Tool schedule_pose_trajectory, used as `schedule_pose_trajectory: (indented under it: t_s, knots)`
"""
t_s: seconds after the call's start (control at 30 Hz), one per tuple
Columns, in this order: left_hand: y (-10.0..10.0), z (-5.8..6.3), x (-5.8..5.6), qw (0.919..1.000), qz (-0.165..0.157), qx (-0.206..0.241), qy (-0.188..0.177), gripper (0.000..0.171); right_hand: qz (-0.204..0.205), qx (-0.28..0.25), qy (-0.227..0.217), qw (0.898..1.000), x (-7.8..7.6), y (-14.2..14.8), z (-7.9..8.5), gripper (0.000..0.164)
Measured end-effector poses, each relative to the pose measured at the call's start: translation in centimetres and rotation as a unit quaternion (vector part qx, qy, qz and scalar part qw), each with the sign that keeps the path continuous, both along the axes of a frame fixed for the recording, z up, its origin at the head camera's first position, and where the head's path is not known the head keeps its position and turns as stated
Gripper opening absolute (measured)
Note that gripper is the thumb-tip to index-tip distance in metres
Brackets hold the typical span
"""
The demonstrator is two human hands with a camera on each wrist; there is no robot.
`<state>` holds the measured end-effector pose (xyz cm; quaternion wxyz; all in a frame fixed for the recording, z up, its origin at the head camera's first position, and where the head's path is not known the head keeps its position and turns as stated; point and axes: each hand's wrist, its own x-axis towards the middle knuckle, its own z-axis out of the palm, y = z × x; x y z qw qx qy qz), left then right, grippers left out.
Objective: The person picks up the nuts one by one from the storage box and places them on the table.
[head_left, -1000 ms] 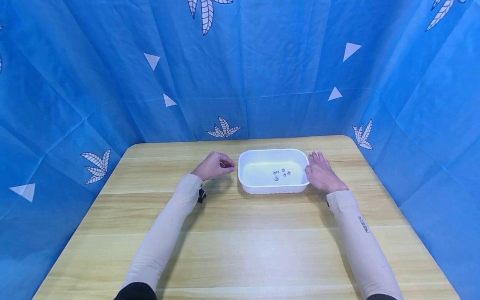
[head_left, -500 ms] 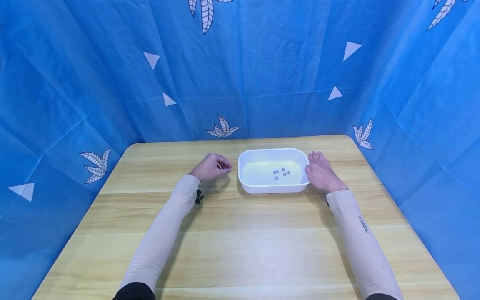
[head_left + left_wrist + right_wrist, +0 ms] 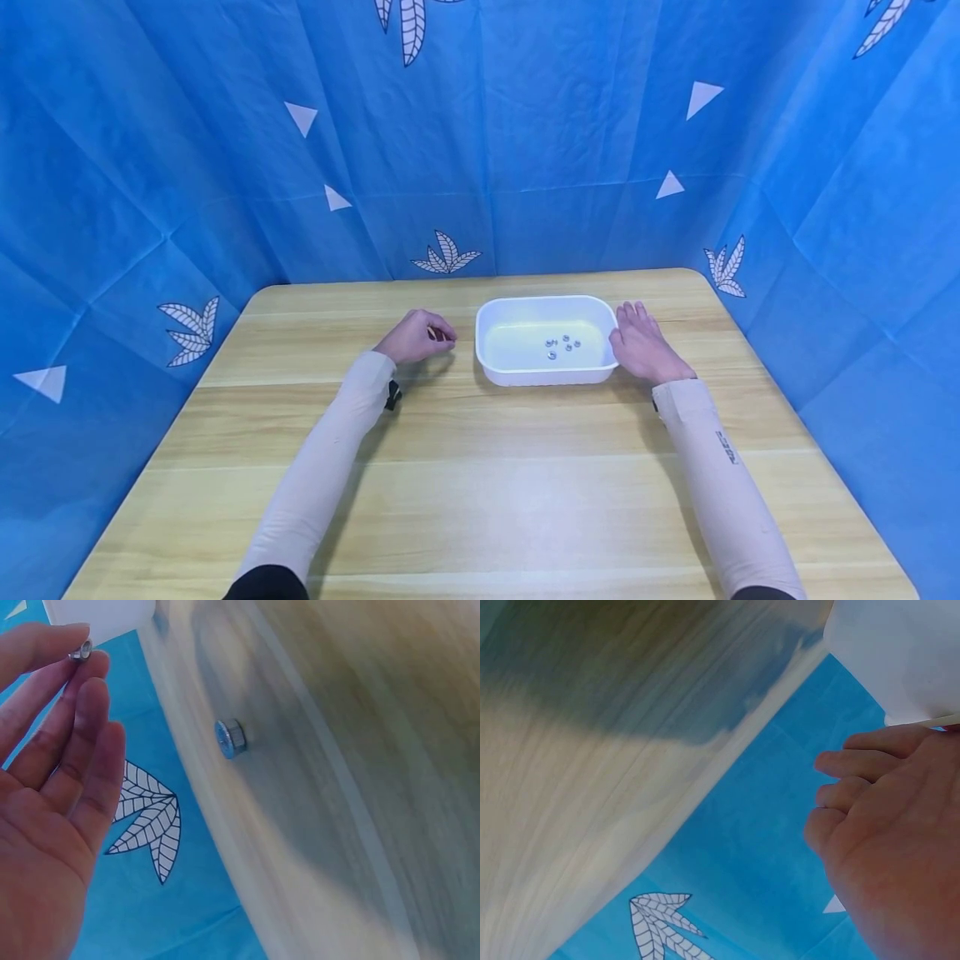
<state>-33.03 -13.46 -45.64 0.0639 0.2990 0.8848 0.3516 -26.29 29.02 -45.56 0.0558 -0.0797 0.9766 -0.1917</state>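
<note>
In the left wrist view my left hand (image 3: 56, 761) pinches a small metal hex nut (image 3: 81, 650) between thumb and fingertips; the head view puts that hand (image 3: 417, 336) left of a white plastic box. Below the fingers, a second flanged nut (image 3: 230, 738) lies on the tabletop. My right hand (image 3: 646, 348) holds the right end of the white box (image 3: 543, 377), its thumb side over the rim and its other fingers outside. The thumb is hidden in the right wrist view. Several shiny nuts (image 3: 568, 347) lie loose on the box floor.
The box stands near the far edge of a light wooden table (image 3: 480, 483). A blue curtain (image 3: 480, 150) with white leaves and triangles rises behind the table and along both sides.
My left hand has drawn a little to the left, away from the box. The right hand, the box and the nuts inside it stay put.
</note>
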Motion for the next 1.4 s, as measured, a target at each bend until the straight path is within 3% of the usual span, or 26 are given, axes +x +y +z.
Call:
schedule_pose_trajectory:
  t_s: [0.67,1.0,1.4]
  knots:
    - [-1.7,-0.2,0.4,0.9972,0.037,-0.064,-0.014,0.015,0.002,-0.005,-0.004,1.000,0.0,0.0,0.0,0.064]
    - [-2.2,-0.7,0.4,0.9915,0.042,-0.124,-0.003,0.009,-0.002,-0.010,-0.002,1.000,0.2,-0.1,0.1,0.064]
    - [-2.2,-1.2,-0.1,0.9930,0.021,-0.117,0.001,0.009,-0.001,-0.012,0.001,1.000,0.3,-0.2,0.1,0.063]
